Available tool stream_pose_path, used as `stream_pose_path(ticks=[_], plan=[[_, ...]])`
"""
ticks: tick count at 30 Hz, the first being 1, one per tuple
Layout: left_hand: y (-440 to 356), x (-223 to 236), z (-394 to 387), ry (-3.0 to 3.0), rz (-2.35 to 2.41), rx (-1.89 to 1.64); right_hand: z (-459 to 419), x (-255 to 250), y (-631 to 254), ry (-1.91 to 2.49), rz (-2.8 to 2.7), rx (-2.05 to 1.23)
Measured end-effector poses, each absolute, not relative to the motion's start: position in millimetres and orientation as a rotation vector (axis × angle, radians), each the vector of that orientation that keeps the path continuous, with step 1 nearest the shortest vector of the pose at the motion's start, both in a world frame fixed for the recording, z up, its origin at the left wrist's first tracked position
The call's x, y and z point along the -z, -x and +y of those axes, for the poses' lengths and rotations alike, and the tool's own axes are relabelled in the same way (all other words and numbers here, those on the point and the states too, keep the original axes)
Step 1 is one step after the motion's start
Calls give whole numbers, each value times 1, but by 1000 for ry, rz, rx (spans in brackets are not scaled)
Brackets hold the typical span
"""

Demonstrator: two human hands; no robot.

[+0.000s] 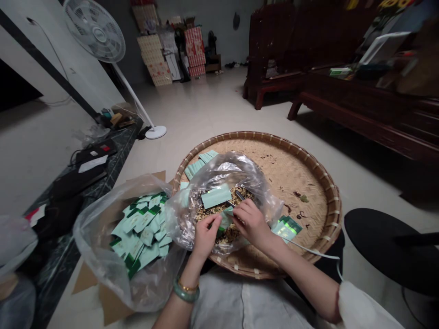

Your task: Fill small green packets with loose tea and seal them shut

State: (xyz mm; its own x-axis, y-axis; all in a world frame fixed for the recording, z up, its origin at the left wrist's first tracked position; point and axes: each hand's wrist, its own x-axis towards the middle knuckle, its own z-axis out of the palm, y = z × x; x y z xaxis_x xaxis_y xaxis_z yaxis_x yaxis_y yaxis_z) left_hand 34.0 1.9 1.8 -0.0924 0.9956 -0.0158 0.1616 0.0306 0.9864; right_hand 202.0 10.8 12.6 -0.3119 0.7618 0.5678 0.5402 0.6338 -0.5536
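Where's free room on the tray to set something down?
Round tray: far-right patch between plastic bag and rim, bar dried scraps. Crowded: left, pale packets; centre, bag, left hand and right hand; near right, green packets and white cable.

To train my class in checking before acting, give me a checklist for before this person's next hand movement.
1. Small packet held: ok, in the left hand's fingers.
2. Right hand's grip: cannot tell, its curled fingers hide it.
3. Clear bag open: ok, loose mix shows inside.
4. Mix uncovered: not ok, a pale green packet lies on it.
5. Woven tray free of scraps: not ok, dark bits lie there.
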Motion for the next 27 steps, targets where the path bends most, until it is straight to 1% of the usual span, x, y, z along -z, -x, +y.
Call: stream_pose_path(ticks=[7,10,12,14,16,20,24,27], plan=[[-25,12,8,-1151,1450,-1238,12,-11,-204,1117,-1739,-791],[-22,17,11,-1097,1445,-1277,15,-13,-200,1101,-1662,-1109],[-22,15,12,-1141,1459,-1249,20,-13,-198,1061,-1651,-1376],[-21,10,13,-1208,1459,-1200,26,-11,-198,1052,-1658,-1565],[-19,5,15,-1252,1434,-1176,32,-9,-199,1102,-1656,-1589],[-12,3,19,-1240,1426,-1175,39,-5,-200,1139,-1546,-1497],[-6,6,23,-1256,1399,-1177,38,-7,-195,1019,-1364,-1661],[-7,7,23,-1392,1413,-1200,37,-7,-195,970,-1328,-1747]])
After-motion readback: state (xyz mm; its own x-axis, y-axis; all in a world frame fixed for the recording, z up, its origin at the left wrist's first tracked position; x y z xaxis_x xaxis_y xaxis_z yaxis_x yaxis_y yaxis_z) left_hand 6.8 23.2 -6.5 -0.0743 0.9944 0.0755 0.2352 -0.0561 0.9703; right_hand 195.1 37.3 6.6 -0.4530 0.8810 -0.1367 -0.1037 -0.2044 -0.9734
